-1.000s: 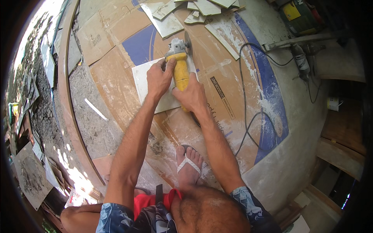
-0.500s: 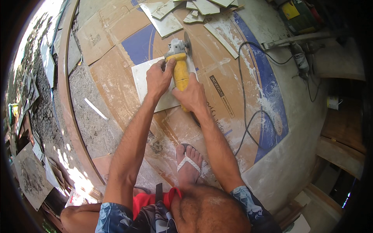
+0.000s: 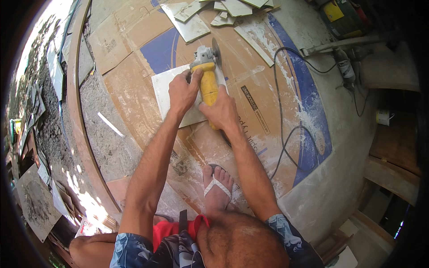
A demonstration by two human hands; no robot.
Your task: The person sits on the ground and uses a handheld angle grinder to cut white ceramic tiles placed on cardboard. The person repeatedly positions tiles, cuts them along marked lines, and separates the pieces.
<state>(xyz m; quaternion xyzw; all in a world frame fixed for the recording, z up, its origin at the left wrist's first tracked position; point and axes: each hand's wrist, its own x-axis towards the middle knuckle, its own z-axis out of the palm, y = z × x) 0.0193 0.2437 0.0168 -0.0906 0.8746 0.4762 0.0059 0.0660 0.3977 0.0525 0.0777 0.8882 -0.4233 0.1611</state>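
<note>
A yellow angle grinder [image 3: 208, 82] with a grey metal head is held in both of my hands. Its thin disc [image 3: 216, 52] stands on edge at the far right of the head, over the right side of a white square tile [image 3: 161, 92]. My left hand [image 3: 182, 93] grips the front of the tool near its head, fingers partly hidden. Farther back, my right hand [image 3: 222, 108] wraps round the yellow body. The tile lies flat on a flattened cardboard sheet [image 3: 134, 96]. Whether the disc touches the tile cannot be made out.
Broken tile pieces [image 3: 192, 27] lie at the far edge of the cardboard, beside a narrow tile strip [image 3: 254, 46]. A black cord [image 3: 278, 85] loops on the right. A wooden beam [image 3: 77, 89] runs along the left. My sandalled foot [image 3: 217, 190] is close behind the tool.
The grinder and both hands stay almost in place, with only a very slight shift. Nothing has been let go.
</note>
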